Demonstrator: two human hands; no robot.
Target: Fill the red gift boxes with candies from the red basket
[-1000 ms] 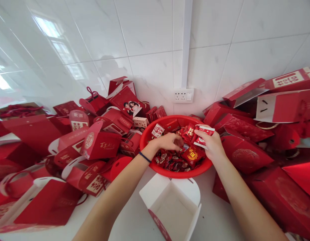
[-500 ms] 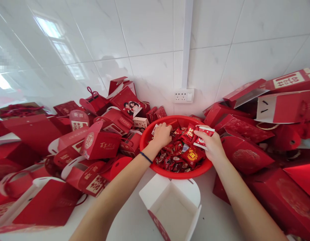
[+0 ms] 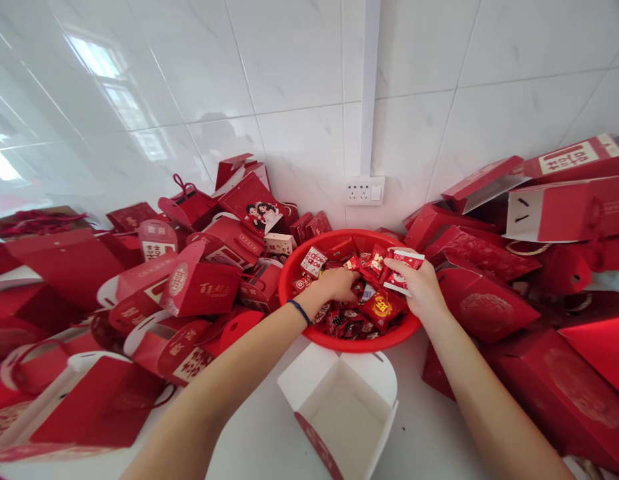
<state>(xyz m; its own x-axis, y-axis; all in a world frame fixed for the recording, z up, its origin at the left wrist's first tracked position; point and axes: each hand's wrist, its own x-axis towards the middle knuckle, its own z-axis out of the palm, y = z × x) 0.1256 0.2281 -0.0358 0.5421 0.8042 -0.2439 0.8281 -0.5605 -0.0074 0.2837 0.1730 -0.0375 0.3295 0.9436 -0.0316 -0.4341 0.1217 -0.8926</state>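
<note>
A red plastic basket [image 3: 349,345] holds many wrapped sweets [image 3: 382,305], mostly red with gold or white print. My left hand [image 3: 342,283], with a dark band on its wrist, reaches into the middle of it. Its fingers curl down among the sweets, and their tips are hidden. At the basket's right side, my right hand [image 3: 423,287] grips a red-and-white packet [image 3: 408,260] between thumb and fingers. A red-wrapped sweet lies right beside that packet. In front of the basket stands an open box [image 3: 347,413], white inside, with its flaps spread and nothing inside it.
Red gift boxes [image 3: 204,283] are heaped to the left of the basket, several with cord handles. More red boxes [image 3: 489,300] are piled on the right. Behind, a tiled wall carries a socket [image 3: 363,191]. White tabletop [image 3: 254,427] shows around the open box.
My left hand has moved right and slightly down inside the basket, uncovering a white-and-red square packet at its left. My right hand still grips its packet.
</note>
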